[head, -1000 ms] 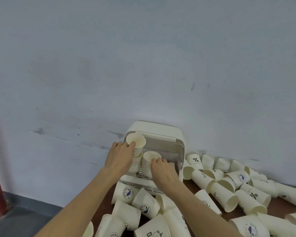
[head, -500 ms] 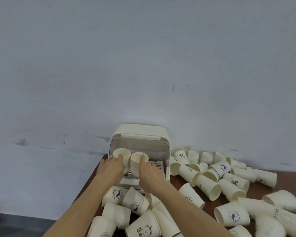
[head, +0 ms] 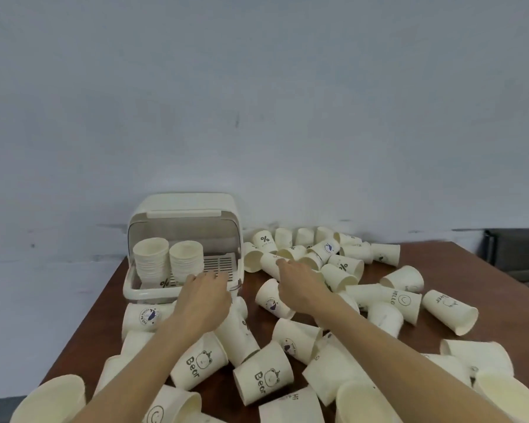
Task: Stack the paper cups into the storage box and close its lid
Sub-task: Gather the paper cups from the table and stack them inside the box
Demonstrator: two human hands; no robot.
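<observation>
1. The storage box [head: 141,293] is cream plastic and sits at the far left corner of a brown wooden table [head: 486,270], close to a pale wall [head: 257,102]
2. Its lid [head: 180,206] is swung up and back over the top, with a long handle bar along the front edge; the front of the box stands open
3. Inside, a slatted tray [head: 223,264] forms the floor, bare on its right part
4. Two stacks of paper cups stand upright on the left of the tray, mouths up: the left stack [head: 151,262] and the right stack [head: 186,261] are just beside each other, and many rims show in each
5. Loose cups [head: 333,264] lie tipped on their sides across the table, right of the box and in front of it; they are cream with dark prints, among them a percent sign, "Bear" with a bear face, "HELLO" with a smile
6. The left hand [head: 203,300] is over the front right rim of the box, fingers relaxed and loosely bent, gripping nothing
7. The right hand [head: 301,283] reaches out over the loose cups right of the box, fingers stretched forward; its fingertips are at a tipped cup [head: 269,264], but I cannot tell whether they touch it, and nothing is grasped
</observation>
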